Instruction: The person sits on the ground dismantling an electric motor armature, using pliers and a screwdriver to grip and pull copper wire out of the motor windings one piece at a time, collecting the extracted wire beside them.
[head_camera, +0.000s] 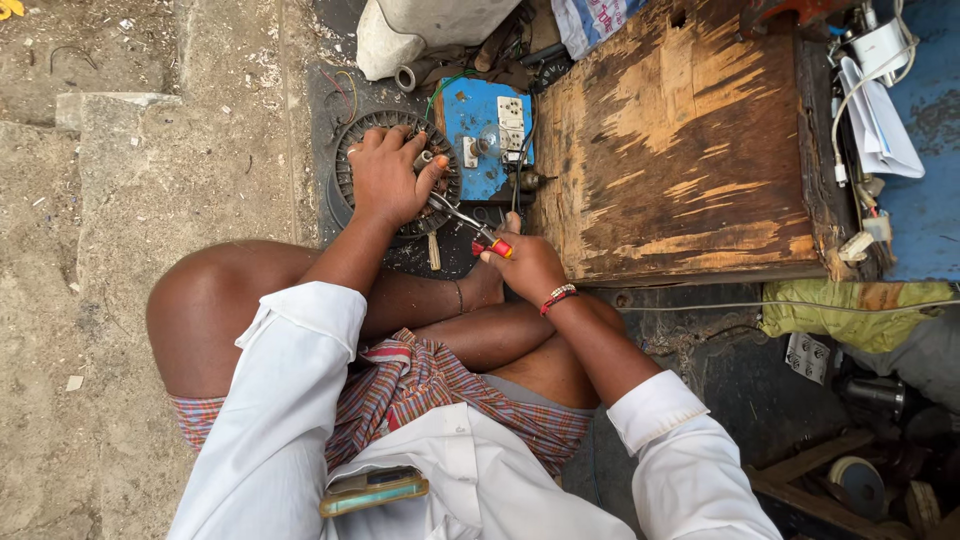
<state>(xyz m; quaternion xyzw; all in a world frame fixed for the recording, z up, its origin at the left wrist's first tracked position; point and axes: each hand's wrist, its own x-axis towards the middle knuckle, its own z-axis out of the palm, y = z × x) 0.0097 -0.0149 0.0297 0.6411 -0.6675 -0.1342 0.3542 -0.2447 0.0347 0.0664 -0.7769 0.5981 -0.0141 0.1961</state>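
Tucked in the white shirt pocket closest to the lens, a flat green-edged phone (373, 490) is poking out above crossed bare legs. Beyond the knees, the left hand (388, 180) is clamping down over a round dark slotted metal motor core (350, 165) sitting on the ground, fingers curled around a small grey stub at its centre. The right hand (528, 265), wearing a red beaded wristband, is gripping red-and-yellow-handled pliers (478, 230) whose jaws are reaching the core's rim. Just beside it, a blue switch board (480, 135) is leaning against a worn wooden box (680, 140).
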